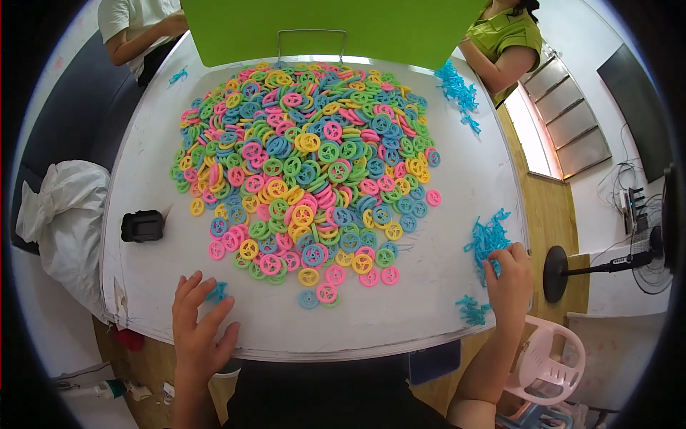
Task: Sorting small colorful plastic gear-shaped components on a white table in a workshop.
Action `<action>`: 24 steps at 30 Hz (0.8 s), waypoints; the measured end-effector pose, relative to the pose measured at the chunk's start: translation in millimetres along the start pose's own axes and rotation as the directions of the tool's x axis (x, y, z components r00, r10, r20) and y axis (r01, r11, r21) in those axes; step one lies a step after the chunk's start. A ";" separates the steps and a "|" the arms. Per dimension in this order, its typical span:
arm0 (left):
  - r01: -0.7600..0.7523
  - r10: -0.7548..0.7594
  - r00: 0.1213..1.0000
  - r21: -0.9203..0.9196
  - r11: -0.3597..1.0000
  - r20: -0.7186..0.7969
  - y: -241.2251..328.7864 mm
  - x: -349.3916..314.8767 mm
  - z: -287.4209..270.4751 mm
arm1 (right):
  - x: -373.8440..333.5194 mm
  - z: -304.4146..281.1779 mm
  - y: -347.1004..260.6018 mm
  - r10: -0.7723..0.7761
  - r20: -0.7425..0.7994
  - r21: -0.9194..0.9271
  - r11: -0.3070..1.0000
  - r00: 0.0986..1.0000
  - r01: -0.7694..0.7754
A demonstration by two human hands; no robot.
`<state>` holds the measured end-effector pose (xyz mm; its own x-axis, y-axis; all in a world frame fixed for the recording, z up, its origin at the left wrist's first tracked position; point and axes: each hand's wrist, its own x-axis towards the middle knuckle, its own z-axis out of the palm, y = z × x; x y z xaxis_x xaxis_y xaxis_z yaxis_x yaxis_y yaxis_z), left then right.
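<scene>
My left hand [197, 325] is at the near left edge of the white table, fingers spread and holding nothing I can see. Just beyond its fingertips lie a few small blue plastic pieces [218, 292], partly hidden by the fingers. On the right, my right hand [511, 280] reaches into a pile of bright blue branched plastic pieces [489, 234]. Its fingers are bent in a pinch over the pile's near side; what is between them is hidden. A smaller teal-blue cluster [472, 310] lies below that hand. Between my hands spreads a big heap of pink, yellow, green and blue plastic rings with spokes [307, 171].
A green board [329, 32] stands at the table's far side, with a person on each side of it. More blue pieces [457, 87] lie far right. A black tray [142, 226] sits left, beside a white sack [68, 222]. A pink chair [550, 361] stands near right.
</scene>
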<state>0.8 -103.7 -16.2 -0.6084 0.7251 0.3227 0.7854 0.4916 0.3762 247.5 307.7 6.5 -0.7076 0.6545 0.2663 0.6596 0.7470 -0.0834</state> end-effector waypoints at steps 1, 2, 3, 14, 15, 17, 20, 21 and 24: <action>-0.042 0.041 0.998 -0.014 0.999 -0.054 1.3 -0.7 0.0 | -2.5 2.9 -1.7 0.021 0.016 -0.037 0.999 1.000 -0.020; -0.044 0.043 0.998 -0.016 0.999 -0.055 1.7 -1.0 2.1 | -4.7 5.0 -2.6 0.043 0.029 -0.076 0.996 0.999 -0.041; -0.081 0.078 0.993 -0.025 0.996 -0.087 1.3 -1.3 6.3 | -6.6 9.4 -2.2 0.045 0.028 -0.078 0.996 0.999 -0.043; -0.195 0.180 0.977 -0.140 0.971 -0.115 21.7 3.4 26.7 | -9.6 11.5 10.2 -0.042 -0.094 0.277 0.959 0.995 0.067; -0.202 0.187 0.976 -0.152 0.968 -0.107 24.1 3.9 28.3 | -11.3 13.9 15.6 -0.040 -0.092 0.275 0.959 0.995 0.064; -0.209 0.195 0.976 -0.165 0.964 -0.098 27.0 4.0 31.0 | -14.8 22.5 24.1 0.262 0.117 0.693 0.670 0.958 -0.268; -0.218 0.203 0.974 -0.168 0.961 -0.104 32.1 8.0 31.5 | -10.1 20.2 10.6 0.323 0.204 0.857 0.397 0.924 -0.328; -0.224 0.206 0.973 -0.212 0.951 -0.103 33.5 9.5 31.6 | -13.0 19.8 4.5 0.318 0.207 0.859 0.395 0.925 -0.327; -0.168 0.155 0.986 -0.407 0.898 -0.065 41.6 12.4 28.9 | -23.0 7.0 -23.4 -0.020 -0.028 0.731 0.682 0.999 0.034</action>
<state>29.2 -60.3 -21.6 -0.4855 0.7597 0.4327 0.7609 0.1235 0.6370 246.5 276.0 -4.4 -0.7133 0.6360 0.2945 0.2407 0.6169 -0.7494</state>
